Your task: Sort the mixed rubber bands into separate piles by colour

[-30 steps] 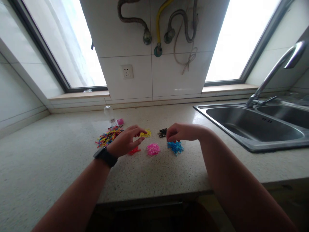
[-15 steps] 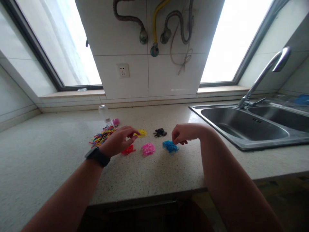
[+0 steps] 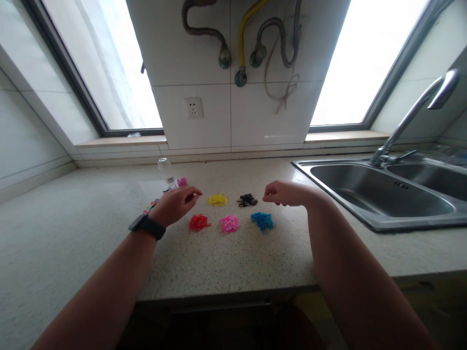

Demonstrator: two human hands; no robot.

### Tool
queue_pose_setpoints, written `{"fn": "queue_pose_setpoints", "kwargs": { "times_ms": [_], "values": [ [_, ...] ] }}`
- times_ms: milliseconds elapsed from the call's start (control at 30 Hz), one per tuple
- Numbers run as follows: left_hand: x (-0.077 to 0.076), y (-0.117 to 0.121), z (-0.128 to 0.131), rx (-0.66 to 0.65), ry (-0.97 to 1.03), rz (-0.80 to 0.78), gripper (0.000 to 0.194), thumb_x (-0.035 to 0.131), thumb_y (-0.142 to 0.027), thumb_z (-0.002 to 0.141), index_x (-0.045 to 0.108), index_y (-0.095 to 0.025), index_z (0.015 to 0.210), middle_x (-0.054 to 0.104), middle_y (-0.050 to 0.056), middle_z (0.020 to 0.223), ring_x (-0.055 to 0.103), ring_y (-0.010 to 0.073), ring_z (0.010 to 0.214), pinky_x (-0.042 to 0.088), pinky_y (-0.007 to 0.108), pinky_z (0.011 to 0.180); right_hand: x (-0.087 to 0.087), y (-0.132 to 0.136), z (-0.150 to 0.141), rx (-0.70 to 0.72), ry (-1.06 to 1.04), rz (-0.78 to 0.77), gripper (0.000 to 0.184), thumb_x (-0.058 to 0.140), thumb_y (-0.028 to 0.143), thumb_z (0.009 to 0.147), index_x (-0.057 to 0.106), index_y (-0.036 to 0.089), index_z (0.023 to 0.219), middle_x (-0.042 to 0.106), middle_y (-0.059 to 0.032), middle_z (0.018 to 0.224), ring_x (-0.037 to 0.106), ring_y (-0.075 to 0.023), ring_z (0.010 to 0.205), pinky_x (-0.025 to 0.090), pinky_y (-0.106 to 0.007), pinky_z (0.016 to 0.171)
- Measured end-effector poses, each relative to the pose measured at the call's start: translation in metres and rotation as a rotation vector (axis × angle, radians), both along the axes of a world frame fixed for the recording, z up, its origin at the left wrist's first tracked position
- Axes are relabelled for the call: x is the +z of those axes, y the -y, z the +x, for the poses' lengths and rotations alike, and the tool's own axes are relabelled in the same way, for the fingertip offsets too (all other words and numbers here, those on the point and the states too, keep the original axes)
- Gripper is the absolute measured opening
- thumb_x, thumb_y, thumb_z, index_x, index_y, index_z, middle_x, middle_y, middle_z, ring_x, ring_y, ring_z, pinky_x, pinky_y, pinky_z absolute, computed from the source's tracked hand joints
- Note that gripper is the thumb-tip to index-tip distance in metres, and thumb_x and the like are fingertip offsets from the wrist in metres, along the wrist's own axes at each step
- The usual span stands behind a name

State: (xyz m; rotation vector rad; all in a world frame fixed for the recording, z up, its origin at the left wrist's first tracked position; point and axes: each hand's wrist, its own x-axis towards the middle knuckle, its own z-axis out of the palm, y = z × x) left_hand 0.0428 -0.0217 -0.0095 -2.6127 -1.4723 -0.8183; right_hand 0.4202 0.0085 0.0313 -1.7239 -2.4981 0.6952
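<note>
Small piles of rubber bands lie on the countertop, sorted by colour: yellow bands [image 3: 218, 200], black bands [image 3: 247, 200], red bands [image 3: 199, 222], pink bands [image 3: 229, 224] and blue bands [image 3: 262, 221]. My left hand [image 3: 176, 203], with a dark watch on its wrist, hovers left of the yellow pile, thumb and forefinger pinched together. It mostly covers a mixed multicoloured pile [image 3: 150, 206]. Just above the blue pile and right of the black one is my right hand [image 3: 286, 193], its fingers pinched. Whatever either pinch holds is too small to make out.
Behind my left hand stand a clear bottle [image 3: 165, 169] and a small pink object [image 3: 181, 182]. A steel double sink [image 3: 368, 221] with a faucet [image 3: 412, 114] is set into the counter at right. The tiled wall carries a socket [image 3: 193, 107] and hoses.
My right hand has lifted away from the blue pile toward the back. My left hand has drawn back from the yellow pile, its thumb and forefinger closing. The view has shifted slightly left.
</note>
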Motion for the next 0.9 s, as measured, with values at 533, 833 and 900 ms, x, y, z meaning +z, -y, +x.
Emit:
{"fn": "queue_pose_setpoints", "kwargs": {
  "times_ms": [533,833,900],
  "values": [
    [-0.008,-0.033,-0.086,0.530,0.113,0.071,0.032,0.049,-0.029,0.088,0.072,-0.017,0.107,0.072,0.007,0.094,0.065,0.0208,0.087,0.048,0.029,0.082,-0.020,-0.015,-0.020,0.132,-0.047,0.437,0.025,0.055,0.037,0.088,0.072,0.019,0.089,0.069,-0.0048,0.076,0.056,-0.0152,0.066,0.035,-0.028,0.063],
    [-0.032,-0.054,-0.100,0.547,-0.029,-0.033,0.040,0.049,-0.024,0.087,0.071,-0.015,0.119,0.067,0.011,0.126,0.060,0.0256,0.117,0.039,0.035,0.109,-0.021,-0.012,-0.027,0.154,-0.024,0.386,0.026,0.055,0.038,0.088,0.072,0.019,0.090,0.070,-0.0057,0.076,0.056,-0.0161,0.064,0.034,-0.029,0.061],
    [-0.035,-0.057,-0.101,0.563,-0.051,-0.054,0.041,0.050,-0.028,0.087,0.071,-0.016,0.120,0.066,0.011,0.128,0.060,0.0263,0.118,0.039,0.035,0.109,-0.022,-0.012,-0.028,0.158,-0.030,0.381,0.025,0.055,0.038,0.088,0.072,0.019,0.089,0.070,-0.0055,0.076,0.056,-0.0161,0.064,0.034,-0.029,0.061]
  ]
}}
